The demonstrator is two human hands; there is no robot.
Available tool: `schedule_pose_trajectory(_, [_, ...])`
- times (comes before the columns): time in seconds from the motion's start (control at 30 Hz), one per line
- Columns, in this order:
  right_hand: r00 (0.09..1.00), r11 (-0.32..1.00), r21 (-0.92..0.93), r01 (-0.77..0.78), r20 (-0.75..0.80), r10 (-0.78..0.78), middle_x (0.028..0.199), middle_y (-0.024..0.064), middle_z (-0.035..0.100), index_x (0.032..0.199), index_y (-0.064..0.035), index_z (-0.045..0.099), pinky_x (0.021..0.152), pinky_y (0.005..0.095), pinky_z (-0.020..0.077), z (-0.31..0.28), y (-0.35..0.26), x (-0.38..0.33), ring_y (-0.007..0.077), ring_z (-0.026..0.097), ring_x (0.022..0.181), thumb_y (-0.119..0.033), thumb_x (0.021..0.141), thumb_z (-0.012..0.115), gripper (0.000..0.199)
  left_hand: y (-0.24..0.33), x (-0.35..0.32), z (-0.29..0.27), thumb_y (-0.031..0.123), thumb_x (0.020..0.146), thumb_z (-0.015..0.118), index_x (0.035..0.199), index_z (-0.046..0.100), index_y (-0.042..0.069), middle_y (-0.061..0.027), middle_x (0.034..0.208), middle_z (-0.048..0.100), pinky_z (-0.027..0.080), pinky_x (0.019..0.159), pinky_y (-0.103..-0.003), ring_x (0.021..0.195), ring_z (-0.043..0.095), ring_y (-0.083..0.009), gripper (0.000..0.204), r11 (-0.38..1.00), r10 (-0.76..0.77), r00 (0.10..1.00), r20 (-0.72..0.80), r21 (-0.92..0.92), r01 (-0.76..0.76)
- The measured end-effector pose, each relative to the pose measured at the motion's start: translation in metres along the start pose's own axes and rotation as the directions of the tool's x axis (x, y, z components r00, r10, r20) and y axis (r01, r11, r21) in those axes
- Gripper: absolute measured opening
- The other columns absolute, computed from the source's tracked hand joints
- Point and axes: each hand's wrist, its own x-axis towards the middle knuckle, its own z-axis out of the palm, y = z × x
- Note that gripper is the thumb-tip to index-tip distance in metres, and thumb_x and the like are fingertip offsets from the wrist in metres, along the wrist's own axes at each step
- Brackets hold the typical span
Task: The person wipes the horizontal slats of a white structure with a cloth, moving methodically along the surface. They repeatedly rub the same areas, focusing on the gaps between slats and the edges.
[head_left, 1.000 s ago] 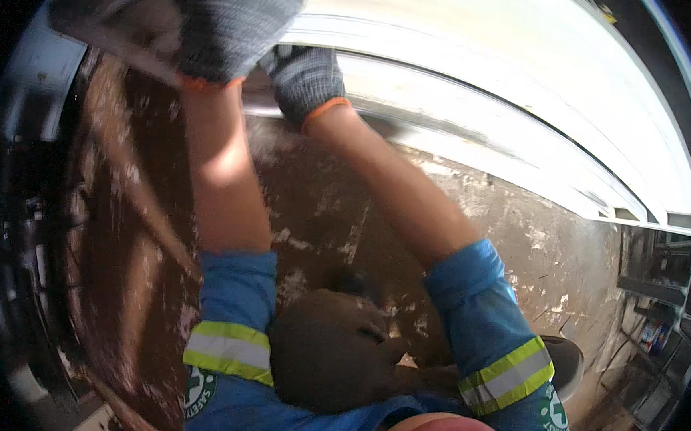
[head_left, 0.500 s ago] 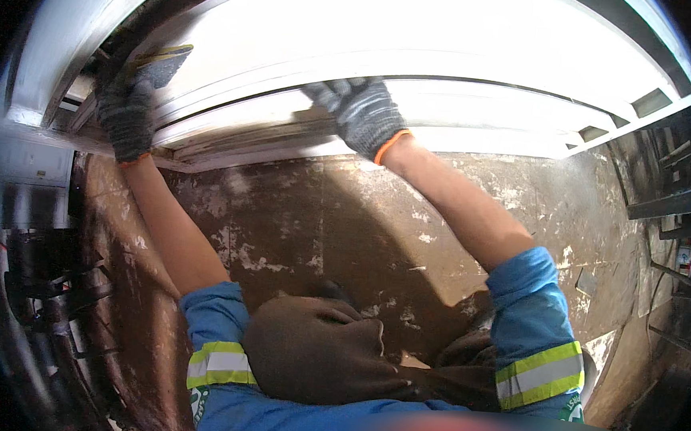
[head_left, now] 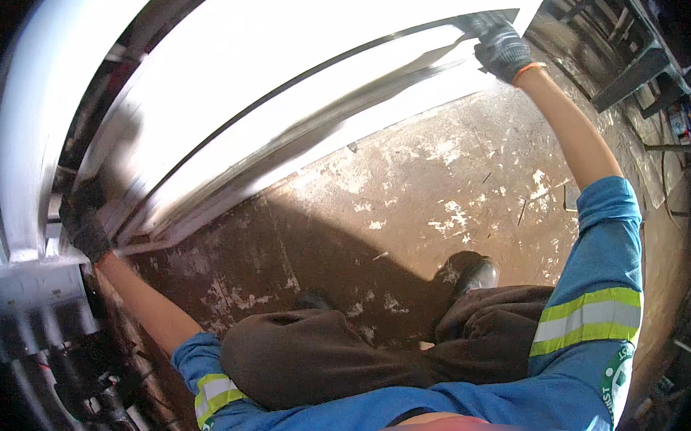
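A bright white panel [head_left: 237, 48] with long slats and a frame fills the upper part of the view, washed out by strong light. My left hand [head_left: 89, 218], in a dark knitted glove, is at the panel's left end in shadow. Its fingers are blurred, and whether anything is in them is hidden. My right hand [head_left: 503, 50], in a grey knitted glove with an orange cuff, reaches to the panel's right end. Its fingers stretch over the white surface, smeared a little, with the thumb apart and no object visible in it.
Beneath lies a worn brown floor [head_left: 411, 188] with pale scuffs, my boot [head_left: 477, 274] on it. Dark metal racking [head_left: 636, 76] stands at the right. White framework [head_left: 35, 130] and dark machine parts [head_left: 101, 391] occupy the left.
My right hand has moved right along the panel to its far end. My left hand appears lower; the grey piece with a yellow edge beside it no longer shows. The view has turned.
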Motion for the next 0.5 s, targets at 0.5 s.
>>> schedule_pose_trajectory(0.5, [0.972,0.973,-0.036,-0.226,-0.074,0.223,0.137,0.0234,0.045,0.135,0.0006,0.042,0.113,0.0441,0.0304,-0.003,-0.023,-0.012,0.0381,0.040,0.130,-0.011,0.077,0.061,0.063,0.029,-0.008,0.002,0.017,0.085,0.059,0.122,0.059,-0.003,-0.0172,0.110,0.066,0.047,0.094,-0.037,0.104,0.061,-0.0259,0.042,0.990,0.077,0.995,0.067,-0.122,-0.069])
